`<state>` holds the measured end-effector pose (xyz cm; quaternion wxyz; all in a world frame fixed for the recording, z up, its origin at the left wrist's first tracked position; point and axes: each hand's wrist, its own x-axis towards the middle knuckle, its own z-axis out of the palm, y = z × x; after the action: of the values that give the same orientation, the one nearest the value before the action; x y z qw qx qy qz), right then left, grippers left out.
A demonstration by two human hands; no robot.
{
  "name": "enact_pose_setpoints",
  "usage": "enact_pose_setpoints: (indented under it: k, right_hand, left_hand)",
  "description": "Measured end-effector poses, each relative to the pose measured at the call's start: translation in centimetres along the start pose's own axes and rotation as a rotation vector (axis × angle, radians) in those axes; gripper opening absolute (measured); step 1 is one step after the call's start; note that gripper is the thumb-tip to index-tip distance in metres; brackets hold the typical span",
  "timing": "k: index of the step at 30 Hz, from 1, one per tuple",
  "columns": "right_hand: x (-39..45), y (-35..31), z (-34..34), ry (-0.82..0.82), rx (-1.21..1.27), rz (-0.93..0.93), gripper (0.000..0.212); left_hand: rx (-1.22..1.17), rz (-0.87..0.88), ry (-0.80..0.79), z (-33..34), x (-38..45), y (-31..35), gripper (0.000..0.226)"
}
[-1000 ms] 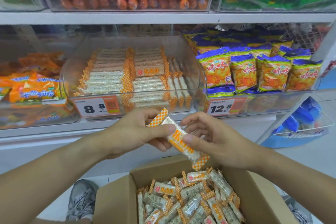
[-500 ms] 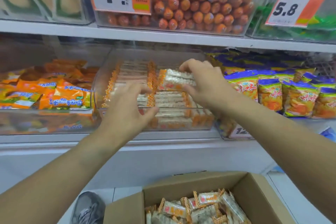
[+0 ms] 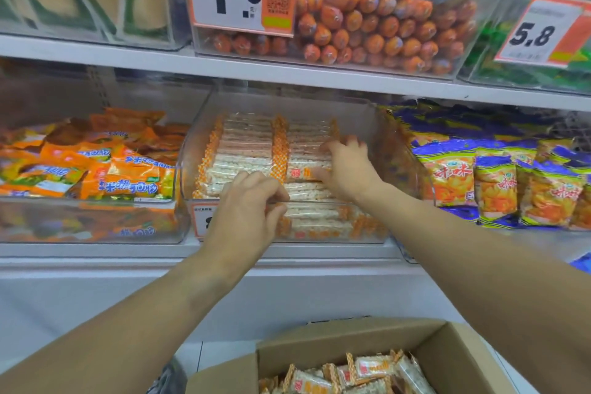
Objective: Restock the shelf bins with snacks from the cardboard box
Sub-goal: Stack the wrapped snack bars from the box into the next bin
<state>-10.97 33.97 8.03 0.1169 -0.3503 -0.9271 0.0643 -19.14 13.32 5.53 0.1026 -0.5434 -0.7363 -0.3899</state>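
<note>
A clear shelf bin (image 3: 388, 150) on the middle shelf holds two rows of white puffed snack bars (image 3: 243, 160) with orange checked ends. My right hand (image 3: 348, 169) is inside the bin over the right row. Its fingers and thumb grip one snack bar (image 3: 299, 172) with an orange label that lies on top of that stack. My left hand (image 3: 246, 211) is at the bin's front rim, fingers loosely bent and touching the front bars. The cardboard box (image 3: 319, 350) stands open below, with more of the same bars (image 3: 367, 373) inside.
Orange packets (image 3: 121, 176) fill the bin to the left, blue and yellow chip bags (image 3: 492, 185) the one to the right. The upper shelf (image 3: 287, 70) overhangs the bin and carries sausages (image 3: 377, 29) and price tags. A shoe (image 3: 166, 377) shows beside the box.
My right hand has gone deeper and lower into the bin, laying the bar on the right stack. My left hand has moved right to the bin's front rim. The view tilted upward.
</note>
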Motion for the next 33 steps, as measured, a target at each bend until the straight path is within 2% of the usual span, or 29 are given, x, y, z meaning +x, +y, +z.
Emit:
enact_pose_setpoints:
  k: [3, 6, 8, 10, 14, 15, 17, 19, 22, 25, 27, 30, 33]
  right_hand:
    - [0.3, -0.2, 0.2, -0.037, 0.012, -0.042, 0.042]
    - [-0.2, -0.2, -0.1, -0.106, -0.072, -0.056, 0.046]
    - [-1.0, -0.4, -1.1, -0.083, -0.109, -0.069, 0.049]
    - [-1.9, -0.4, -2.0, 0.048, -0.028, -0.111, 0.046]
    - [-6.1, -0.1, -3.6, 0.503, 0.267, -0.339, 0.020]
    - [-7.8, 0.1, -3.8, 0.582, 0.325, -0.380, 0.014]
    - [-11.5, 0.9, -3.6, 0.637, 0.441, -0.405, 0.006]
    - [-15.1, 2.5, -1.6, 0.570, 0.543, -0.376, 0.006]
    - [-18.9, 5.7, 3.6, 0.335, 0.587, -0.213, 0.009]
    - [-21.9, 8.7, 9.3, -0.085, 0.587, -0.001, 0.003]
    - [-24.4, 10.6, 12.7, -0.365, 0.469, 0.117, 0.008]
    - [-27.9, 13.2, 16.6, -0.699, 0.376, 0.245, 0.023]
    - [-29.3, 15.3, 18.4, -0.723, 0.282, 0.286, 0.031]
  left_hand:
    - [0.006, -0.012, -0.011, 0.1, 0.2, 0.2, 0.019]
    - [0.023, -0.029, -0.012, 0.2, 0.2, 0.4, 0.022]
    - [0.042, -0.035, -0.007, 0.1, 0.2, 0.5, 0.024]
    - [0.078, -0.028, -0.007, 0.0, 0.4, 0.8, 0.025]
    - [0.195, -0.037, 0.006, 0.0, 0.6, 1.3, 0.018]
    - [0.204, -0.012, 0.025, -0.2, 0.7, 1.7, 0.015]
    - [0.159, 0.094, 0.052, -0.4, 1.0, 3.0, 0.015]
    - [0.065, 0.191, -0.017, 0.3, 0.6, 4.8, 0.010]
    - [-0.056, 0.143, -0.320, 2.5, -2.0, 6.6, 0.006]
    - [0.028, 0.044, -0.743, 5.8, -5.3, 6.4, 0.009]
    - [0.052, -0.068, -0.920, 8.3, -7.6, 6.1, 0.015]
    - [-0.003, -0.312, -0.961, 12.8, -12.3, 5.0, 0.019]
    - [0.005, -0.479, -0.957, 17.0, -17.6, 3.5, 0.024]
